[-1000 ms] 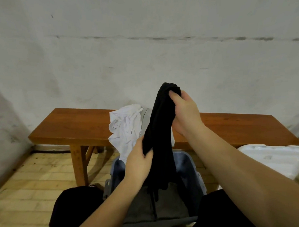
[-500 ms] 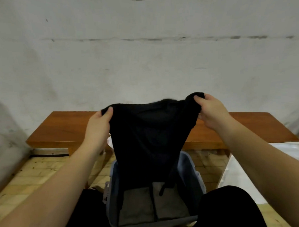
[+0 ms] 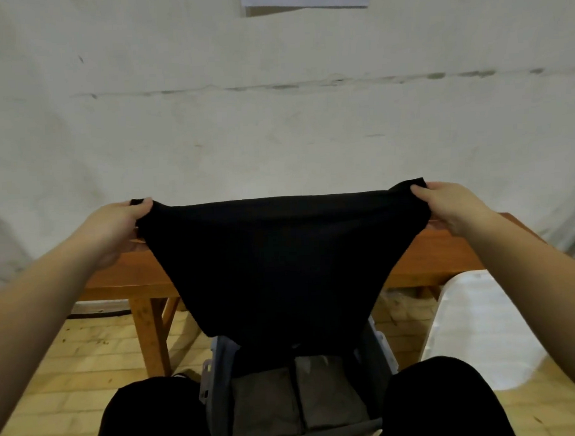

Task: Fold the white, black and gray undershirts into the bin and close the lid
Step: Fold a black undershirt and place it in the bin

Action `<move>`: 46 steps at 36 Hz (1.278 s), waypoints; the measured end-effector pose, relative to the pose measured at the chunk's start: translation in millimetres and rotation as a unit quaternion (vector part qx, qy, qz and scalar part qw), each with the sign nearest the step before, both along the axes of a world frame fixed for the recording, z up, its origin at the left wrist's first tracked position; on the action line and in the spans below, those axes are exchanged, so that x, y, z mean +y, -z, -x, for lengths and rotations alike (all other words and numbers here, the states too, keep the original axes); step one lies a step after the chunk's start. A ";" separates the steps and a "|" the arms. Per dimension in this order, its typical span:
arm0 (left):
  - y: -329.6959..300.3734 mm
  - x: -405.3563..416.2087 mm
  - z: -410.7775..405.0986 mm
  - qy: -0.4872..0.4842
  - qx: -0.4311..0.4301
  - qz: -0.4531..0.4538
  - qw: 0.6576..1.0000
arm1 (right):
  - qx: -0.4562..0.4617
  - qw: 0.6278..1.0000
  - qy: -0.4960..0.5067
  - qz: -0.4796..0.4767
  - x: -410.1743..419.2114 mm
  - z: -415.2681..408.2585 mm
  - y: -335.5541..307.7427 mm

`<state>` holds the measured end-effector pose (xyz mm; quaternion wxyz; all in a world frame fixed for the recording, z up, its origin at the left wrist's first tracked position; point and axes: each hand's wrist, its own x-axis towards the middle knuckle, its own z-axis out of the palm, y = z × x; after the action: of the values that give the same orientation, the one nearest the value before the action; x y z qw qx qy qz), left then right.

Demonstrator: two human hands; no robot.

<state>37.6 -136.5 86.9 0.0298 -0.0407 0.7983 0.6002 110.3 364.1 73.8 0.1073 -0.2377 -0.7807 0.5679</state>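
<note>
A black undershirt (image 3: 281, 264) hangs spread wide in front of me, above the bin. My left hand (image 3: 115, 225) pinches its left top corner and my right hand (image 3: 450, 207) pinches its right top corner. Below it, between my knees, stands a grey-blue bin (image 3: 220, 379) with folded gray cloth (image 3: 297, 402) lying flat on its bottom. The shirt's lower edge hangs at the bin's far rim. The spread black shirt hides the white undershirt.
A brown wooden bench (image 3: 446, 257) runs along the white wall behind the shirt. The white bin lid (image 3: 482, 328) lies on the floor at my right. My knees in black trousers (image 3: 150, 421) flank the bin. Yellow brick floor lies at the left.
The black undershirt was bunched in both hands a second ago. My hands have since moved apart and stretched it out wide, hiding the white cloth on the bench.
</note>
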 end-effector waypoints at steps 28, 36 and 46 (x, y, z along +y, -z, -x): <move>30.5 -13.8 15.9 0.027 0.084 0.107 0.990 | -0.029 0.967 -0.126 -0.221 -6.9 7.8 22.8; 29.9 -7.9 8.4 0.016 0.167 0.301 0.939 | 0.009 0.947 -0.080 -0.312 8.2 9.9 30.9; 31.3 -10.4 28.3 0.011 0.063 -0.188 0.980 | 0.172 0.911 -0.024 0.373 -8.8 7.1 31.2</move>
<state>9.3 -146.9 55.6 -0.0072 0.0125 0.6722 0.7403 103.2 355.3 42.6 0.1302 -0.1401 -0.4871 0.8522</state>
